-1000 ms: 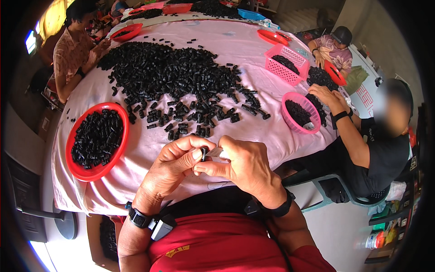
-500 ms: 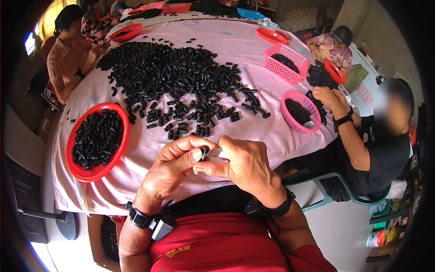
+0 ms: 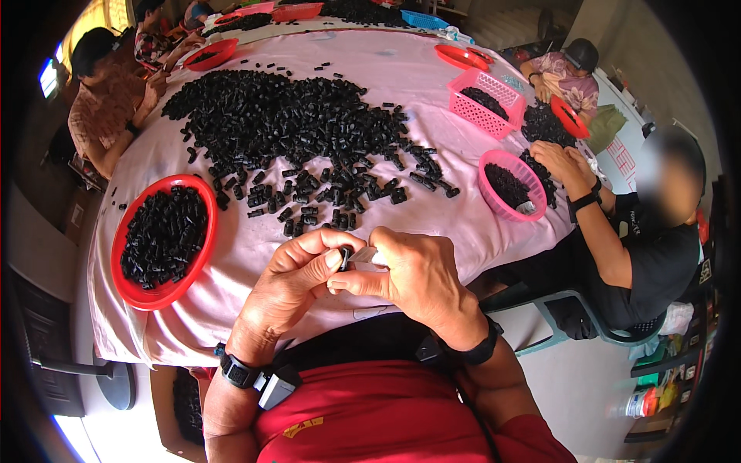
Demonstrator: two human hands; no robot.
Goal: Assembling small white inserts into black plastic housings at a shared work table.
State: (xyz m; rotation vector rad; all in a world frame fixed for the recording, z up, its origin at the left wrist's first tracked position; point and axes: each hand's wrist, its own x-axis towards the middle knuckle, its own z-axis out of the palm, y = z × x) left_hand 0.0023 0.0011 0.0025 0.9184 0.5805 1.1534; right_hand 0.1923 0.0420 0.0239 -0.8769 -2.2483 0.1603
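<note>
Hands meet just above the near edge of the table [image 3: 463,231], over the pink cloth [image 3: 231,255]. Your left hand [image 3: 297,282] pinches a small black piece [image 3: 345,258] between thumb and fingertips; your right hand [image 3: 417,278] closes on the same piece from the other side, thumb pressed toward the left thumb, with a pale sliver of something showing just beside the piece; what it is, you cannot tell. Both hands are curled, not spread. Just beyond your knuckles lies the near fringe of a large heap of black pieces [image 3: 293,123] spread across the cloth. A red round basket [image 3: 123,266], part-filled with the same pieces, sits to your left near the table edge. A pink round basket [image 3: 494,166] stands to your right, beside a seated person in black [image 3: 648,255] whose hands rest near it.
</note>
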